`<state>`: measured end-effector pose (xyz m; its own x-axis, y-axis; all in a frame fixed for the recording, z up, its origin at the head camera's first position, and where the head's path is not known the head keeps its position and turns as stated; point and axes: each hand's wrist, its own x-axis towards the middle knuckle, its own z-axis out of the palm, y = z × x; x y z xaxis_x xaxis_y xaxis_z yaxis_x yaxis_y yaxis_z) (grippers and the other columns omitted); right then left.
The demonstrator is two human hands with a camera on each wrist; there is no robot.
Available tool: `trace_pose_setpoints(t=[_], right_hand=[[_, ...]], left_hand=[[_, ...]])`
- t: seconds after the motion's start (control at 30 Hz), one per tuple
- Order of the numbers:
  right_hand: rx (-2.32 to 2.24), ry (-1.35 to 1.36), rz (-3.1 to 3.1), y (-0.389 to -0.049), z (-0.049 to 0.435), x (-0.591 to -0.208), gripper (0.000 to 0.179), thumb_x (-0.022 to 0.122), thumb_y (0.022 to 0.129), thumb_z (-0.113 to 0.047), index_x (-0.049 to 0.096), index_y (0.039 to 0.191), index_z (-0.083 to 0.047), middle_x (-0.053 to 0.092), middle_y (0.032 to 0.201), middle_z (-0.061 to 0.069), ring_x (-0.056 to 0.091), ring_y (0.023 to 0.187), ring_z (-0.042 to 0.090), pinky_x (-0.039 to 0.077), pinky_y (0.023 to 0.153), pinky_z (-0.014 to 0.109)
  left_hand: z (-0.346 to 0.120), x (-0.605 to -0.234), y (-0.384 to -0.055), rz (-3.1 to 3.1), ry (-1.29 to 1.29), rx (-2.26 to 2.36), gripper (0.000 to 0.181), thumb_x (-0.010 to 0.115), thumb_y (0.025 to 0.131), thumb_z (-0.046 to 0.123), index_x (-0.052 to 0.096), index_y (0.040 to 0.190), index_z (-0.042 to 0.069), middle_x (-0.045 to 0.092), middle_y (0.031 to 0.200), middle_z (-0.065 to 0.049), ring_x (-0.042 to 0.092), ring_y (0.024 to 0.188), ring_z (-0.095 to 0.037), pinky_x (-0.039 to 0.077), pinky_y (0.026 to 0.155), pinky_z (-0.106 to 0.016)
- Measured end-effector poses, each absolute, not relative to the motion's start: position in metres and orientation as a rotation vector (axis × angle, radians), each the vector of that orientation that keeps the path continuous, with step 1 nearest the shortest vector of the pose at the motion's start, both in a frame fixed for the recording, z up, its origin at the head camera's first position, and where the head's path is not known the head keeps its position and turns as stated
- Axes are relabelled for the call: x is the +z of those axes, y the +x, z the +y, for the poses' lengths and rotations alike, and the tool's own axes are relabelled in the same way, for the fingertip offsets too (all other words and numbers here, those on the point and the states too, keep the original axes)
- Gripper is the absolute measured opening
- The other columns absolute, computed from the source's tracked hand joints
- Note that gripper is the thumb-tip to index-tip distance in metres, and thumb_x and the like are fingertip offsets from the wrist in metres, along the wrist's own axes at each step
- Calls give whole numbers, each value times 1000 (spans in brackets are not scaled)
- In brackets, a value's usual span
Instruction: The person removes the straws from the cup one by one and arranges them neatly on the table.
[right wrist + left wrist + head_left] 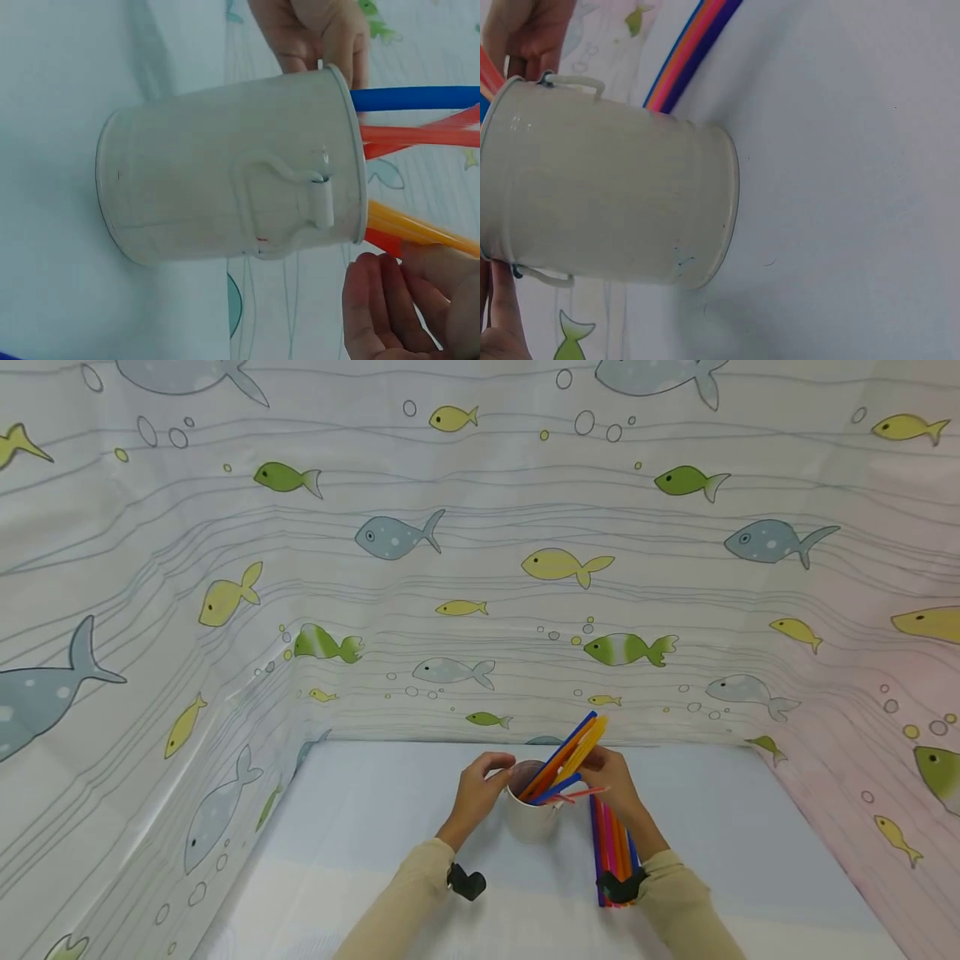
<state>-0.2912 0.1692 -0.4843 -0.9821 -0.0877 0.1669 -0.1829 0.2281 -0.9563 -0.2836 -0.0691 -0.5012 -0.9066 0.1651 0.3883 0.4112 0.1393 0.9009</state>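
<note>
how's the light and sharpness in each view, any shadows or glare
Head view: brightest of the three, no strong glare on the white tabletop; left wrist view: dimmer, soft shadows near the cream pail, tiny glints near its rim; right wrist view: also dim, diffuse shadows beside the pail, fish-print backdrop looking rather soft.

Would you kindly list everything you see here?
Table: one, white, lower head view.
Bucket: one, off-white, on the table.
Handles: two, off-white, on the bucket.
Leaning tubes: several; blue, orange, yellow, red; in the bucket.
Flat tubes: several; purple, pink, orange, blue; right of the bucket.
Fish-print sheeting: count unclear, mostly white, around the table.
Sleeves: two, cream, lower head view.
Wrist devices: two, black, by the sleeves.
Left hand: one, bare, at the bucket's rim.
Right hand: one, bare, at the leaning tubes.
</note>
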Motion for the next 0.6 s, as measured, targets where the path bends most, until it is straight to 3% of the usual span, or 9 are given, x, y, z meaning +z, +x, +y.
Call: trace_pose_setpoints(t=[0.27,0.6], right_hand=[[1866,127,-2431,-290,162,-487,35,64,79,-16,56,110,-2,60,101,9,57,93,22,49,77,33],[1924,147,-2363,-284,161,-483,33,64,79,-19,56,108,-4,60,102,10,57,95,23,49,78,32]], left_hand=[[-68,-501,-284,-2229,-562,-1856,23,56,83,3,56,106,0,57,105,-14,52,102,-26,45,84,-31],[-69,-501,-283,-2217,-568,-1812,22,57,83,3,57,105,-1,57,103,-15,53,100,-27,46,83,-31]])
